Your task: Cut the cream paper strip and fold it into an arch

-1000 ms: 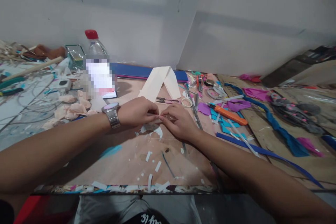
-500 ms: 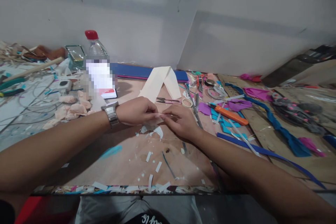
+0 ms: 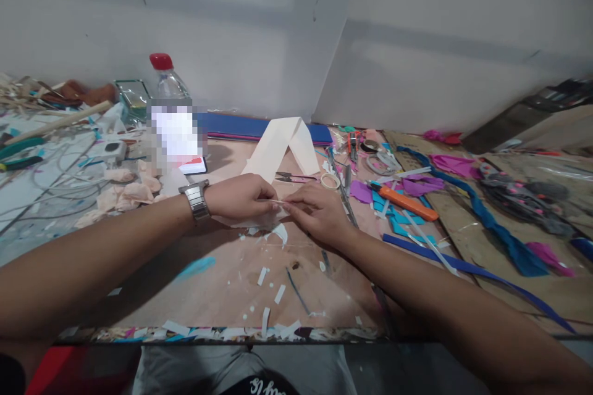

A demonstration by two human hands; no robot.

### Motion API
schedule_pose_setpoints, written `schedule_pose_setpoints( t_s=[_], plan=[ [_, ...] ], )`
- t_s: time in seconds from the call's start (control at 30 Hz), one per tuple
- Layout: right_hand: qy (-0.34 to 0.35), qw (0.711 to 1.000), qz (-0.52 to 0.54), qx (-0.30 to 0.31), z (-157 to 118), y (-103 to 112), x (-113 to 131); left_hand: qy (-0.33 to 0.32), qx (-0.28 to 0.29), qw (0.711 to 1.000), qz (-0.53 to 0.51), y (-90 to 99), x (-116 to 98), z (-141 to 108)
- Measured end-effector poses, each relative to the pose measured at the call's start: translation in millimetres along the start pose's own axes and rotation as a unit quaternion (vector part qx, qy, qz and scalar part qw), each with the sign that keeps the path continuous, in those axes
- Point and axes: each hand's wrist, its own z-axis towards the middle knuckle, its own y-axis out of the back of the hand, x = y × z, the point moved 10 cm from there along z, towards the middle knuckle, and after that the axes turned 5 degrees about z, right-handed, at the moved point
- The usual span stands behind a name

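Note:
My left hand [image 3: 238, 197], with a metal watch [image 3: 197, 199] on the wrist, is closed in a pinch over the middle of the table. It grips a thin pale strip [image 3: 259, 220], paper-like, whose lower part shows beneath the fingers. Facing it, my right hand [image 3: 322, 215] pinches the strip's other end, thumb and index finger pressed together. The fingertips of both hands almost meet. Just behind them a cream paper band [image 3: 269, 147] stands folded in a peak, beside small dark scissors [image 3: 296, 178] and a tape roll [image 3: 330, 181].
A lit phone [image 3: 178, 136] leans against a red-capped bottle [image 3: 162, 65] at the back left. Peach crumpled pieces [image 3: 134, 191] lie left. An orange cutter [image 3: 407, 202] and blue strips [image 3: 482, 274] lie right. White scraps [image 3: 280, 294] dot the near table [image 3: 185, 302].
More of the pale strip now shows below my left hand, spread toward the left. Both hands keep their pinch, nearly in the same place.

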Motion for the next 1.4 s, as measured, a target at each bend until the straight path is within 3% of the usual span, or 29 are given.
schedule_pose_setpoints(
  t_s=[0.6, 1.0, 1.4],
  plan=[
    [0.076, 0.997, 0.014, -0.020, -4, 1, 10, -0.006, 0.041, 0.997, -0.058, -6.9, 0, -1],
    [0.111, 0.994, 0.004, -0.010, -4, -2, 17, 0.036, 0.061, 0.992, -0.108, -9.4, 3, -3],
    [0.057, 0.997, -0.052, -0.025, -1, 4, 13, 0.015, 0.017, 0.996, -0.087, -4.7, 5, 1]
  ],
)
